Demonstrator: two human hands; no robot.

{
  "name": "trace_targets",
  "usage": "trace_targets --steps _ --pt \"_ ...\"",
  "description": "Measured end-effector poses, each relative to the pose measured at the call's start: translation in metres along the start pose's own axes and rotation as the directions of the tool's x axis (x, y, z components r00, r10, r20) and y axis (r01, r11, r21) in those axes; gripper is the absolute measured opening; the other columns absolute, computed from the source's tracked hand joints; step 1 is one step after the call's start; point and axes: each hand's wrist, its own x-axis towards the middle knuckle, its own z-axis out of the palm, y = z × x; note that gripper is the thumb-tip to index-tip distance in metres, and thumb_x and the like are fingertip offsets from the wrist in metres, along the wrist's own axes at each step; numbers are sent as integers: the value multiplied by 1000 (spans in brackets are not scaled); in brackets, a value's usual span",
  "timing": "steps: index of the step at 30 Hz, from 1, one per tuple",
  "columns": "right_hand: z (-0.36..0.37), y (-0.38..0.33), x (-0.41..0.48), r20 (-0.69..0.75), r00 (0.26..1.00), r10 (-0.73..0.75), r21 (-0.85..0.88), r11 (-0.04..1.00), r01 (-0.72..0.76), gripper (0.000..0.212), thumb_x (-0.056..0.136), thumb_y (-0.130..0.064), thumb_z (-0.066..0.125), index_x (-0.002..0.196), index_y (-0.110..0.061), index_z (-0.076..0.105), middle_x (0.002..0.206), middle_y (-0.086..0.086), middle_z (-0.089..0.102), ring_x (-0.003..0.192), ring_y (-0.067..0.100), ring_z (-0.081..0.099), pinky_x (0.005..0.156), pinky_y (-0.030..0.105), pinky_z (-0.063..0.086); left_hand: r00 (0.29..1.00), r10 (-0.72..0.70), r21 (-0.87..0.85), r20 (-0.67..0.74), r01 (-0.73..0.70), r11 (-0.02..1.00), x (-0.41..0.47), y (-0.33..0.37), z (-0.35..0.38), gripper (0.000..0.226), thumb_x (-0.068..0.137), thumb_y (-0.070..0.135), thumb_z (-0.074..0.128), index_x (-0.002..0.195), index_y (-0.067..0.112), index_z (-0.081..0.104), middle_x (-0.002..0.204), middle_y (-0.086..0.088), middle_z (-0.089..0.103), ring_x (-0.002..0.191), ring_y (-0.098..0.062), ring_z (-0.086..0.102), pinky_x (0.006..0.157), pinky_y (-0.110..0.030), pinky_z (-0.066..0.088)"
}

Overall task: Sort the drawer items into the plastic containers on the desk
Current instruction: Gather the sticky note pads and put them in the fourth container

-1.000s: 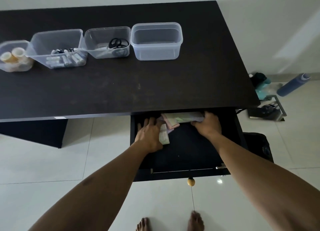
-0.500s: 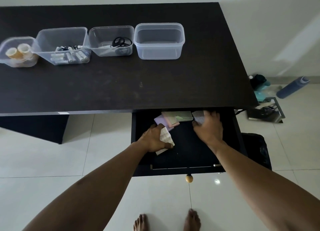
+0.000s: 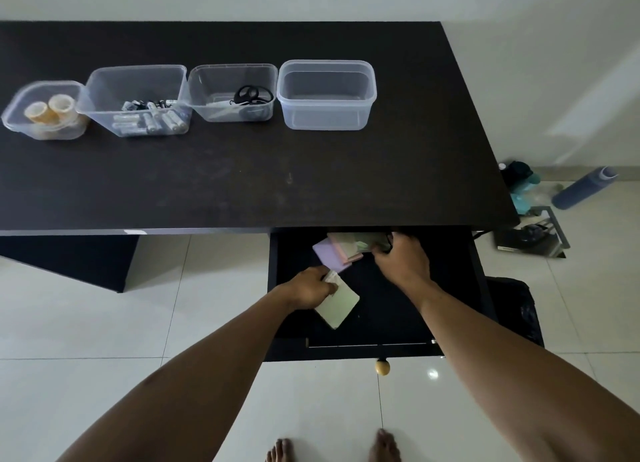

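Left hand (image 3: pixel 309 287) fingers pinch a green pad (image 3: pixel 337 304); right hand (image 3: pixel 401 258) fingers close on pads (image 3: pixel 341 251) at drawer's (image 3: pixel 450 288) 12 o'clock. Light, floppy paper: best gripped by the edges.

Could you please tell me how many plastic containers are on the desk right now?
4, in one row along the far side of the desk: the tape container at far left, then the battery container, the scissors container, and the empty container at right. None appear hidden.

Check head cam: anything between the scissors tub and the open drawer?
Nothing. In the head view, only bare dark desk lies between the scissors tub and the drawer, where both hands are working.
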Motion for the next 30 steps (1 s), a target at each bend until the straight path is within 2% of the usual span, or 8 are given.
trace_targets --steps 3,8,11,15,20,24,26,30 --pt "2 -1 6 43 998 42 -40 998 -40 51 87 -44 67 127 -14 57 124 11 62 116 34 58 85 38 51 998 -54 -66 17 55 996 -3 0 1 32 100 25 49 131 17 50 123 -10 59 109 -27 58 83 -40 52" --pt "1 -6 15 135 986 102 -61 994 -94 53 82 -43 64 128 -17 57 122 9 64 111 33 61 83 33 50 992 -112 -213 62 123 969 -8 3 2 43 99 52 41 130 23 46 118 -3 60 105 -22 60 81 -40 54" --pt "0 -11 21 186 975 120 -116 988 -99 53 87 -38 55 134 -13 54 130 14 60 119 34 57 88 33 46 991 -128 -191 42 134 972 -6 2 1 34 104 35 34 128 17 49 120 -9 61 107 -27 61 86 -44 54" --pt "-5 -17 24 239 963 122 -228 971 -66 53 89 -31 53 136 -8 50 134 17 57 123 36 54 91 34 43 994 -112 -138 18 113 984 -2 -3 2 28 97 12 53 124 14 50 121 -13 65 108 -28 64 74 -37 55" --pt "-9 -20 24 290 954 76 -330 944 25 53 81 -34 62 128 -12 54 126 13 62 115 34 59 92 35 50 995 -98 -123 -26 94 988 1 -5 3 32 92 8 63 120 16 52 122 -11 66 109 -27 66 58 -26 51" --pt "-11 -21 25 294 954 67 -363 931 46 54 81 -34 68 129 -14 53 126 12 60 117 34 58 92 35 50 995 -94 -148 -38 87 985 1 -6 4 35 90 7 64 123 14 53 123 -11 66 111 -27 65 65 -26 52" --pt "-10 -20 26 286 956 63 -366 929 48 61 78 -38 72 130 -15 52 129 12 59 118 33 58 91 34 49 995 -98 -165 -27 92 982 -1 -3 4 34 91 9 62 124 14 53 122 -10 66 110 -27 64 64 -27 51" --pt "-14 -15 24 266 964 28 -365 928 74 98 65 -55 84 143 -15 42 142 10 51 128 31 52 98 34 47 994 -107 -245 -19 99 964 -4 0 2 29 93 9 51 121 13 55 117 -13 66 104 -29 63 64 -34 50"
